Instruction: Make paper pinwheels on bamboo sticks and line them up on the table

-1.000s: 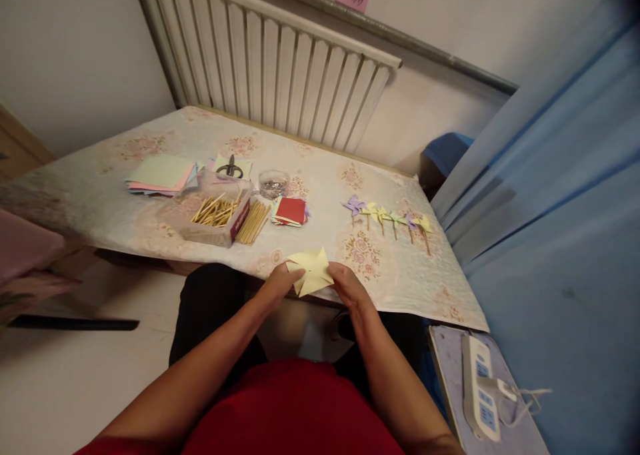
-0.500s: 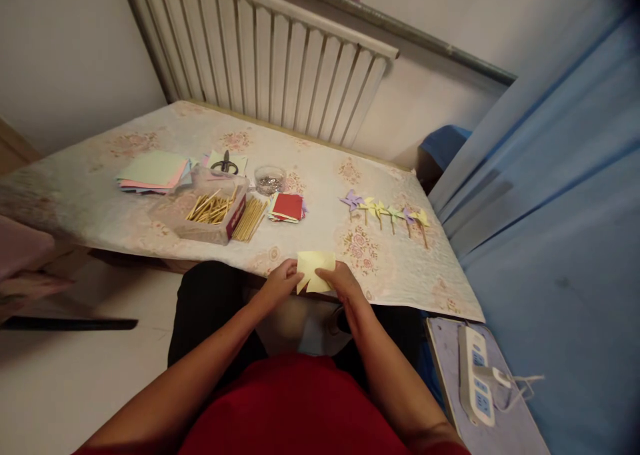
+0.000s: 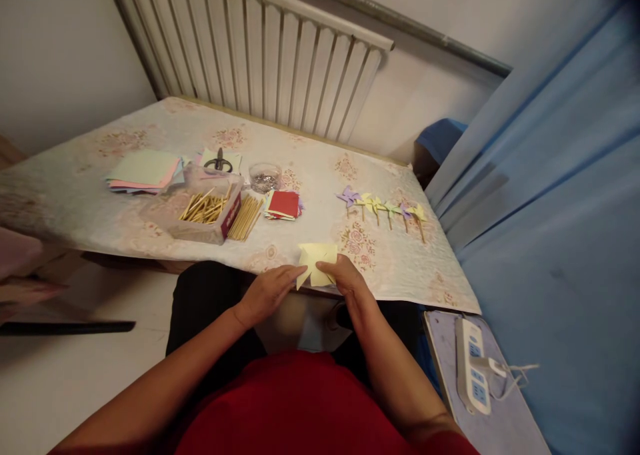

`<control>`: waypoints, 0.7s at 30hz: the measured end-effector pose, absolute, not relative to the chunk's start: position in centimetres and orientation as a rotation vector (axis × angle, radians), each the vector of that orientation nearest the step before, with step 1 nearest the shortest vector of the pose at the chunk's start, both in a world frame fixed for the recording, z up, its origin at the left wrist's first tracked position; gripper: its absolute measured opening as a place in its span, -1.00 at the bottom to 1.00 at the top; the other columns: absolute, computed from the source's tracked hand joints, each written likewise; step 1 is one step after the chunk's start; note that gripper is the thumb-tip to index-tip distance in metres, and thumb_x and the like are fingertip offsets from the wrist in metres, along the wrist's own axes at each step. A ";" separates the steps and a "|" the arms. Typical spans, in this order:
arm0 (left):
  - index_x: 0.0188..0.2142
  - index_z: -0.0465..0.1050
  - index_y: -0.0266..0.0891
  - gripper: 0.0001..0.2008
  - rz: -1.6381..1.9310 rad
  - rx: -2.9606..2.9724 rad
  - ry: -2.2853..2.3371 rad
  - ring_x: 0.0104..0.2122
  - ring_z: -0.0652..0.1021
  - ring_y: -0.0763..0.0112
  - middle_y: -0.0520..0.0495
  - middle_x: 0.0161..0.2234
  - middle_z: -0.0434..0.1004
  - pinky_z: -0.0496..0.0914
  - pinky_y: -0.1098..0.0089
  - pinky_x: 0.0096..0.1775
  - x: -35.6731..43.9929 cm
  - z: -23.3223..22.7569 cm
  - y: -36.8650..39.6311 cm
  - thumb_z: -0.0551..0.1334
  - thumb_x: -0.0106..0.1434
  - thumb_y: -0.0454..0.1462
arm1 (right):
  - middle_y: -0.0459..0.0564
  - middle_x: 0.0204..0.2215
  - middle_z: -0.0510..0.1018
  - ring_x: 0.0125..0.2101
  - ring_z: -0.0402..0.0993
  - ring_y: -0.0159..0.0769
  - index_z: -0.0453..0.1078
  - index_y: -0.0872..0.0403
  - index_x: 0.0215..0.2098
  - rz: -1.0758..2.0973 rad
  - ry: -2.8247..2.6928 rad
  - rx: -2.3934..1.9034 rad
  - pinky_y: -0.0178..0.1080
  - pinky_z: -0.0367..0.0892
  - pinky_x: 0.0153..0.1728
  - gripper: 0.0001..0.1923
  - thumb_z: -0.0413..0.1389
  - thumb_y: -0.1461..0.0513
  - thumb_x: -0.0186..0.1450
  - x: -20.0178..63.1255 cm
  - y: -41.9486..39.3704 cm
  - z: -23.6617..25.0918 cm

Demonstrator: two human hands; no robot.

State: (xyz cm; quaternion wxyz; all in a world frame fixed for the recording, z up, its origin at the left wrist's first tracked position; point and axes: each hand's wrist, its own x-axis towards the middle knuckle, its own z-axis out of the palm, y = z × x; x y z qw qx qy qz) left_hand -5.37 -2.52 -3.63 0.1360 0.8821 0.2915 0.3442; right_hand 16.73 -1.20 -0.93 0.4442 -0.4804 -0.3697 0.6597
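Note:
Above the table's near edge is a square of yellow paper (image 3: pixel 320 253) with slits cut in from its corners. My right hand (image 3: pixel 346 276) grips it on the right, thumb lying over the front near the middle. At its left edge my left hand (image 3: pixel 273 291) meets the paper with its fingertips, fingers close together and pinching a cut flap; the far side of this grip is hidden. Several small paper pinwheels (image 3: pixel 373 203) on sticks lie in a row beyond my right hand.
On the flowered tablecloth (image 3: pixel 320 175) stand a box of sticks (image 3: pixel 203 231), a bundle of sticks (image 3: pixel 245 218), small paper squares (image 3: pixel 285 205), a clear bowl of small metal pieces (image 3: pixel 265 178), scissors (image 3: pixel 219 163) and larger coloured sheets (image 3: pixel 145 168). A power strip (image 3: pixel 473 368) lies at the right.
My left hand has turned and shifted, its fingers now stretched toward the paper's left flap. The paper has risen slightly in view; my right hand keeps its hold.

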 end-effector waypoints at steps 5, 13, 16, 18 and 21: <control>-0.06 0.45 -0.21 -0.75 1.059 2.568 0.814 -0.14 0.54 0.33 -0.15 -0.15 0.55 0.45 0.33 -0.12 -5.2 -2.8 -1.9 0.07 0.35 -0.35 | -0.04 -0.42 0.60 -0.50 0.45 -0.32 0.50 0.16 -0.26 1.643 -0.949 -1.238 -0.23 0.37 -0.37 -0.53 0.35 0.15 -0.14 16.5 -1.4 -1.6; -0.35 0.46 -0.22 -0.83 0.984 2.104 0.877 -0.35 0.48 0.43 -0.02 -0.40 0.49 0.36 0.41 -0.25 -4.6 -1.7 -1.9 0.13 0.32 -0.26 | -0.07 -0.43 0.58 -0.46 0.44 -0.32 0.50 0.15 -0.26 1.563 -1.143 -1.389 -0.28 0.35 -0.37 -0.60 0.27 0.16 -0.07 15.8 -1.4 -0.9; -0.41 0.43 -0.23 -0.80 0.974 1.842 0.945 -0.38 0.47 0.42 0.00 -0.43 0.47 0.37 0.40 -0.27 -4.2 -1.4 -1.9 0.17 0.28 -0.18 | -0.09 -0.47 0.56 -0.48 0.40 -0.35 0.50 0.15 -0.31 1.522 -1.217 -1.422 -0.31 0.32 -0.41 -0.65 0.24 0.16 -0.06 15.6 -1.4 -0.6; -0.41 0.41 -0.23 -0.78 0.966 1.662 0.963 -0.38 0.48 0.41 0.01 -0.44 0.44 0.38 0.38 -0.28 -4.0 -1.2 -2.0 0.18 0.26 -0.14 | -0.10 -0.49 0.55 -0.51 0.38 -0.37 0.49 0.16 -0.34 1.500 -1.252 -1.432 -0.33 0.30 -0.44 -0.68 0.23 0.17 -0.05 15.6 -1.4 -0.6; -0.39 0.37 -0.22 -0.78 0.965 1.442 0.969 -0.39 0.50 0.41 0.05 -0.46 0.42 0.41 0.36 -0.28 -3.6 -1.1 -2.1 0.20 0.23 -0.11 | -0.10 -0.48 0.55 -0.51 0.39 -0.38 0.50 0.15 -0.32 1.486 -1.279 -1.443 -0.34 0.29 -0.45 -0.69 0.21 0.17 -0.03 15.6 -1.4 -0.7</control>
